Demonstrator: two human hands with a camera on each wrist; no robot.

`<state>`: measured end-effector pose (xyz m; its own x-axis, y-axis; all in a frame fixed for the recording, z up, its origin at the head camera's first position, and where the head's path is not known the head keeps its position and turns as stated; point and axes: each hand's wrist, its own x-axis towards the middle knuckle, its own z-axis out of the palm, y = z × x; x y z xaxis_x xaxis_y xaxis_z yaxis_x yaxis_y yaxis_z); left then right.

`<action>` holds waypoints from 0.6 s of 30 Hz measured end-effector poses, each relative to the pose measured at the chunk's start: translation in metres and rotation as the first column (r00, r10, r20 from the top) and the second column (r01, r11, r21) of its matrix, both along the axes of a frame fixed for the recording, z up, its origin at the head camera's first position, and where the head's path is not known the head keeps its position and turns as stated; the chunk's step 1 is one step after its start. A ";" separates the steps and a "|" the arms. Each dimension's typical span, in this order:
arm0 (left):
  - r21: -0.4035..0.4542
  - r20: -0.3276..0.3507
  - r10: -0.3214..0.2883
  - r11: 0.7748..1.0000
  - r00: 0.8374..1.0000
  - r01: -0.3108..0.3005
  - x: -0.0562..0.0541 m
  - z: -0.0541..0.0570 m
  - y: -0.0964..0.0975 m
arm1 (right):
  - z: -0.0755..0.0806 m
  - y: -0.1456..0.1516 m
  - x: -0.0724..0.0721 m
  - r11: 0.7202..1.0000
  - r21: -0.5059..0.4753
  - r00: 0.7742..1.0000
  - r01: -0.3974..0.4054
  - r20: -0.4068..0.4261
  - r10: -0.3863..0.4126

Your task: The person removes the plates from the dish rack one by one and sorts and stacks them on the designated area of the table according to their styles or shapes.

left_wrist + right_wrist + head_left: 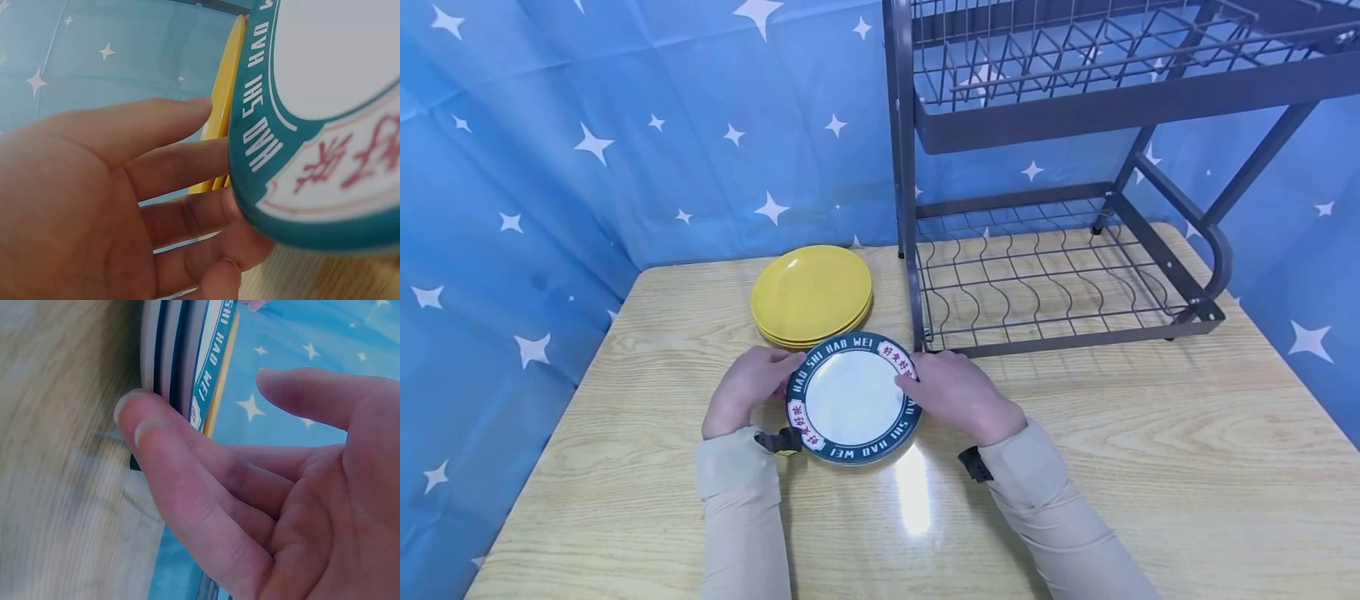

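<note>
A stack of round white plates (853,396) with dark teal rims and red-and-white lettering lies in front of me. In the left wrist view, the fingers of my left hand (748,387) reach the underside of the top plate's rim (253,134), while its thumb stays off the plate. My right hand (966,392) is at the opposite side, fingertips against the stacked edges (165,356). Its thumb stands apart from them in the right wrist view. Just behind, a stack of yellow plates (811,293) partly overlaps the white ones in view.
A dark metal two-tier rack (1060,342) stands at the back right, with a wire lower shelf and a slotted upper basket (1075,67). A blue curtain (647,167) with white stars hangs behind the wooden table (625,467).
</note>
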<state>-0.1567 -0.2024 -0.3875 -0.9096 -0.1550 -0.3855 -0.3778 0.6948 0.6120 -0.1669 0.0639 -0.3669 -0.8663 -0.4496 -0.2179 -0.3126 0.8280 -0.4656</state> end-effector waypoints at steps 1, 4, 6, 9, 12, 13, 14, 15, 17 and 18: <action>-0.004 -0.002 0.000 1.000 1.000 0.000 0.000 0.000 0.000 | 0.000 0.000 0.000 1.000 -0.001 1.000 -0.001 0.000 0.001; 0.003 0.003 0.009 1.000 1.000 -0.009 0.000 0.001 -0.001 | 0.001 0.000 0.000 1.000 -0.003 1.000 -0.001 0.001 0.001; 0.006 0.009 0.019 1.000 1.000 -0.019 0.000 0.002 -0.001 | 0.001 0.000 0.001 1.000 0.000 1.000 -0.003 -0.001 0.003; 0.009 0.014 0.028 1.000 1.000 -0.028 0.000 0.003 0.000 | 0.002 0.001 0.000 1.000 -0.002 1.000 -0.003 0.000 0.003; 0.010 0.005 0.017 1.000 1.000 -0.018 0.000 0.004 0.000 | 0.003 0.002 0.000 1.000 -0.007 1.000 -0.002 -0.001 0.002; 0.010 -0.002 0.014 1.000 1.000 -0.014 0.000 0.004 0.000 | 0.003 0.002 -0.001 1.000 -0.010 1.000 -0.004 -0.001 0.004; 0.013 -0.007 0.012 1.000 1.000 -0.011 0.000 0.005 0.001 | 0.004 0.002 -0.001 1.000 -0.013 1.000 -0.006 0.000 0.006; 0.015 -0.013 0.011 1.000 1.000 -0.011 0.000 0.006 0.001 | 0.005 0.002 -0.001 1.000 -0.016 1.000 -0.007 0.003 0.007; 0.021 -0.018 0.006 1.000 1.000 -0.006 0.001 0.006 0.001 | 0.007 0.003 -0.001 1.000 -0.028 1.000 -0.011 0.015 0.011; 0.023 -0.016 0.007 1.000 1.000 -0.007 0.001 0.007 0.001 | 0.008 0.003 -0.001 0.999 -0.033 1.000 -0.012 0.022 0.013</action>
